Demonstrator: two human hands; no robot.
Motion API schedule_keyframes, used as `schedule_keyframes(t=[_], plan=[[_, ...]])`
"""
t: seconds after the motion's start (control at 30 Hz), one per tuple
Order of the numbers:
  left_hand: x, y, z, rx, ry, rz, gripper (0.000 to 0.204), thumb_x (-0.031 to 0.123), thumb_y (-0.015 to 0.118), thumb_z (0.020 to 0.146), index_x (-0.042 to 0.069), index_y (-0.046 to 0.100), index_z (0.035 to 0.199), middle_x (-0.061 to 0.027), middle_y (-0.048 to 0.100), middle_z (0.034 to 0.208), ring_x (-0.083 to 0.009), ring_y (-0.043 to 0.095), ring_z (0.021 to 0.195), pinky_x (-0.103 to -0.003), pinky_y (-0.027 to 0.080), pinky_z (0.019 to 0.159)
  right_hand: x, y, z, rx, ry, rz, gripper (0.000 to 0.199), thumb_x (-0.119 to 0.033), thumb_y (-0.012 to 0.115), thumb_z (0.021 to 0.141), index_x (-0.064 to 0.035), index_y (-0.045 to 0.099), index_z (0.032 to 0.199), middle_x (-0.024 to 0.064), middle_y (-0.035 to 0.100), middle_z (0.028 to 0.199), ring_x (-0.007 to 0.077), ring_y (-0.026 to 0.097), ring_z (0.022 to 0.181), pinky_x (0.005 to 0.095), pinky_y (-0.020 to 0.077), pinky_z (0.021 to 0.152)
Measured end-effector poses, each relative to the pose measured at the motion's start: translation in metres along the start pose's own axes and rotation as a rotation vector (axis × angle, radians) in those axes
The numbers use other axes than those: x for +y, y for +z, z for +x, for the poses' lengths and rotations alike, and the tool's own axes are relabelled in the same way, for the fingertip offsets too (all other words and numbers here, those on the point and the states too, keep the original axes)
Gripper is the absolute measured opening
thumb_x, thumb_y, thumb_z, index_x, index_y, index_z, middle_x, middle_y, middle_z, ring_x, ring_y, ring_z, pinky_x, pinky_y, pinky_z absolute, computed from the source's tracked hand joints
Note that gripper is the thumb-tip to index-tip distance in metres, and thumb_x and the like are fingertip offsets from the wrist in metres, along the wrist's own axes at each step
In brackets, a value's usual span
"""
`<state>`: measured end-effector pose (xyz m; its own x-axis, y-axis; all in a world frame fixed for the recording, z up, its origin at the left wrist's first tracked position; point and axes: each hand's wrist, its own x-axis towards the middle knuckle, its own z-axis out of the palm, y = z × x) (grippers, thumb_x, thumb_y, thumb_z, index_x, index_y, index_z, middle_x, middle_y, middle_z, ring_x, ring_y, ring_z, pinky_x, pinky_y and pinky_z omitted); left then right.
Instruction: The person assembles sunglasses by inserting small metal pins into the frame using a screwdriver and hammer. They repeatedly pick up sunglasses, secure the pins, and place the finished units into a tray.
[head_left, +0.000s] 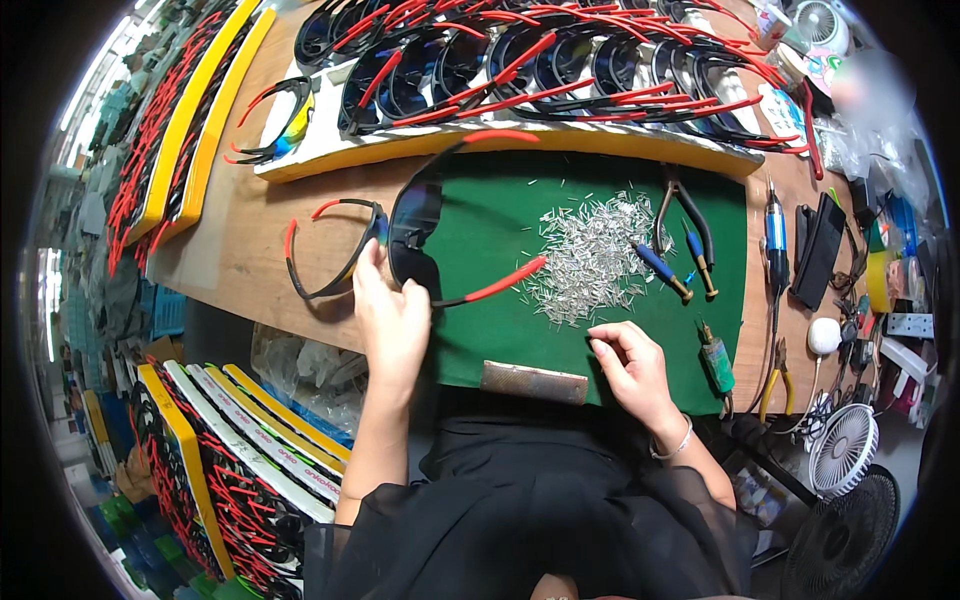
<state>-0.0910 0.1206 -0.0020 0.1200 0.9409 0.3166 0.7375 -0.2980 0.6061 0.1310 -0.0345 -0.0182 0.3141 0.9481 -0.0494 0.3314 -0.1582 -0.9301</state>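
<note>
Head view, read from the left: far out past the left hand (pixel 392 318), long yellow-edged trays (pixel 205 120) of black frames with red arms are seen slanting up the bench, and more such trays (pixel 250 440) are stacked below the bench edge, down and to the left of the forearm. Just left of that hand a loose black frame piece with red tips (pixel 320 250) is laid on the bare wood. The left hand is closed on a pair of sunglasses (pixel 420 225), the dark lens being gripped near its lower edge; the glasses are held up over the green mat (pixel 500 210), directly above the fingers, with one red arm arched overhead and the other stretched out to the right. Beyond the glasses a white tray (pixel 520 135) crowded with finished pairs is set across the back. Between the two hands a rough brownish bar (pixel 534 382) is placed at the near mat edge. A heap of small silvery pins (pixel 590 255) is spread just above the right hand (pixel 628 365), whose fingers are curled narrowly, fingertips pinched at the mat; whether a pin is held cannot be told. Right of that hand, pliers (pixel 690 215), blue-handled drivers (pixel 662 270), a green-handled tool (pixel 716 362) and a small white fan (pixel 842 448) are seen
</note>
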Motion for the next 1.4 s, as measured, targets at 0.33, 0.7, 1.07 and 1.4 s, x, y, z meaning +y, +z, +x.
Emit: schedule_keyframes(t=[0.33,0.7,1.07,1.4], plan=[[0.032,0.018,0.013,0.066,0.025,0.181,0.043,0.005,0.053,0.075,-0.001,0.044,0.116,-0.0195,0.045,0.113,-0.0359,0.053,0.096,-0.04,0.046,0.08,-0.003,0.005,-0.005,0.074,-0.169,-0.132,0.007,-0.003,0.059,0.078,-0.0014,0.061,0.084,0.0095,0.059,0.075,0.0187,0.057,0.057,0.0267,0.0449,0.052],[-0.058,-0.042,0.014,-0.014,0.023,0.126,0.019,0.008,0.059,0.079,-0.001,0.057,0.097,-0.015,0.059,0.091,-0.03,0.058,0.082,-0.034,0.046,0.074,-0.003,0.008,-0.004,0.05,-0.236,-0.129,0.006,-0.003,0.059,0.078,-0.0014,0.061,0.083,0.0101,0.059,0.075,0.02,0.057,0.059,0.0271,0.0458,0.053],[0.061,-0.022,-0.034,-0.521,0.698,-0.366,0.03,0.0,0.069,0.055,0.007,0.063,0.084,-0.008,0.062,0.09,-0.0223,0.061,0.072,-0.028,0.05,0.062,-0.05,-0.051,-0.006,-0.306,0.145,0.67,0.029,-0.019,0.048,0.09,0.0025,0.056,0.107,0.0028,0.062,0.086,0.0025,0.041,0.056,0.0157,0.0353,0.051],[0.079,0.016,-0.041,-0.63,0.798,-0.482,0.036,-0.005,0.065,0.056,0.006,0.061,0.09,-0.0096,0.059,0.104,-0.0236,0.06,0.083,-0.03,0.049,0.069,-0.047,-0.084,-0.039,-0.379,0.142,0.672,0.01,-0.002,0.057,0.082,-0.0001,0.056,0.092,0.005,0.058,0.08,0.0076,0.054,0.061,0.0187,0.0439,0.052]])
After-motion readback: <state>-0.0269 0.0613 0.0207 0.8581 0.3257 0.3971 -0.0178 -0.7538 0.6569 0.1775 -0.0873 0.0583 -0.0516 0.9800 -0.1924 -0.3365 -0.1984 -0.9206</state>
